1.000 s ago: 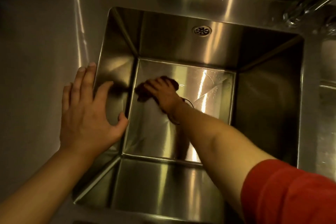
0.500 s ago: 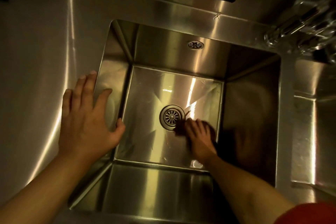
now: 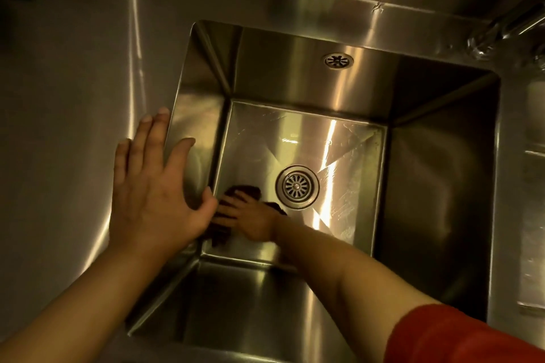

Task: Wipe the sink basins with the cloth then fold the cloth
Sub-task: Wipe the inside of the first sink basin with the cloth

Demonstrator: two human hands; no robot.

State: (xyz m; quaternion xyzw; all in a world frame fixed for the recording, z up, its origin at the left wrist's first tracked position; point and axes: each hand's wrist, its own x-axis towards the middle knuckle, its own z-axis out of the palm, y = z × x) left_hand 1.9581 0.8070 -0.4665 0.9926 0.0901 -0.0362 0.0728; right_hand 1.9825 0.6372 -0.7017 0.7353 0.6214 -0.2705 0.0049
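The cloth [image 3: 227, 225] is bunched under the right hand [image 3: 250, 222], so a hard sweep could let it slip out from under the fingers, and its trailing edge lies just beside the drain [image 3: 297, 186], where it might snag. That hand presses flat on the basin [image 3: 339, 138] floor, fingers spread over the cloth, arm reaching steeply down. The left hand [image 3: 153, 188] lies open, fingers wide, braced on the rim, holding nothing.

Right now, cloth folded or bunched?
Bunched: the dark cloth lies crumpled under the right hand on the basin floor.
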